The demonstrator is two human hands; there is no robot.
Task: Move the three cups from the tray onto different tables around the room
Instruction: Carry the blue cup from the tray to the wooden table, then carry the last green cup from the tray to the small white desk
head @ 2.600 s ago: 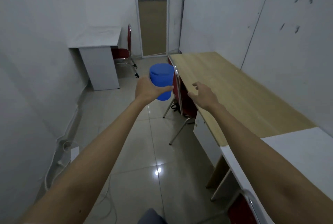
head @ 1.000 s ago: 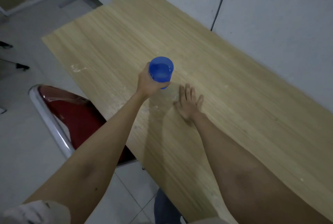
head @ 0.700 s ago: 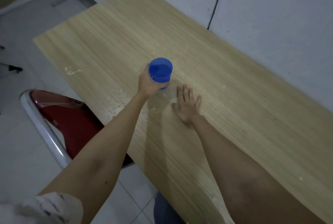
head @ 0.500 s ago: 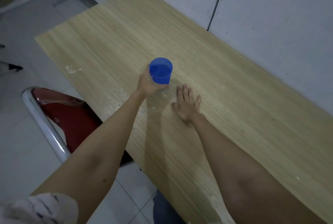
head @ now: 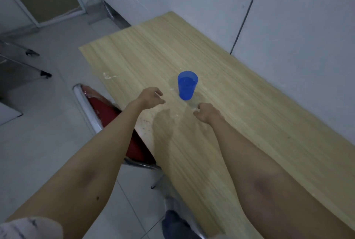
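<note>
Both our hands are empty: the left hand (head: 150,97) has its fingers loosely spread, the right hand (head: 206,113) is half curled, and neither touches the blue cup (head: 187,85). The cup stands upright just beyond them on the wooden table (head: 249,123). It looks like light, stiff, smooth plastic, so we judge a gentle wrap around its mid-wall would hold it best.

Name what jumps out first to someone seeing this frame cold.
The blue cup stands upright and alone on the wooden table, the only saturated colour on it. Just short of it, the left hand and right hand hang open and empty over the tabletop, neither touching the cup. A red chair with a chrome frame sits tucked at the table's left edge.
</note>
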